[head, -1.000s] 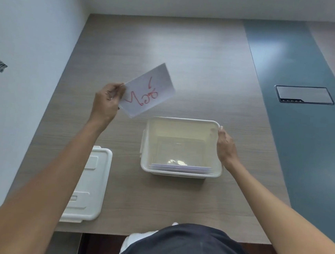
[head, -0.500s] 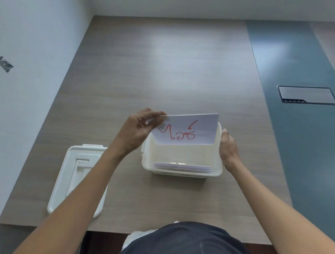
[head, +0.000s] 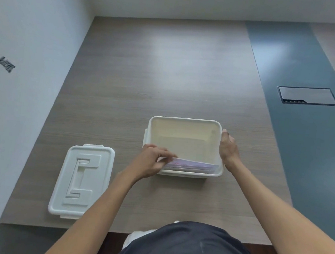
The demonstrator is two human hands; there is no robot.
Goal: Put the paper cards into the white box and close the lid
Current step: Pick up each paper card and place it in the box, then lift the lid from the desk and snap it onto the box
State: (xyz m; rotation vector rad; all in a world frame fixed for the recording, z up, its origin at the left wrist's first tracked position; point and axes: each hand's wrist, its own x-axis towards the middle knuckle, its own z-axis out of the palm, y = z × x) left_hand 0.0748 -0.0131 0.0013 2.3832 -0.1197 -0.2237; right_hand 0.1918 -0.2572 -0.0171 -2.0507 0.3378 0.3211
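The white box (head: 185, 121) stands open on the wooden table, near its front edge. Several paper cards (head: 191, 165) stand on edge inside it against the near wall. My left hand (head: 153, 160) is at the box's near left corner, its fingers pinched on the left end of the top card with red writing. My right hand (head: 228, 148) grips the box's right wall from outside. The white lid (head: 82, 180) lies flat on the table to the left of the box, apart from it.
A grey wall runs along the table's left side. A blue strip (head: 297, 127) crosses the table on the right, with a dark hatch (head: 307, 95) set in it. The table's front edge is just before my body.
My left hand has carried the card with red writing from up left down into the box, against its near wall. My right hand has stayed on the box's right wall.
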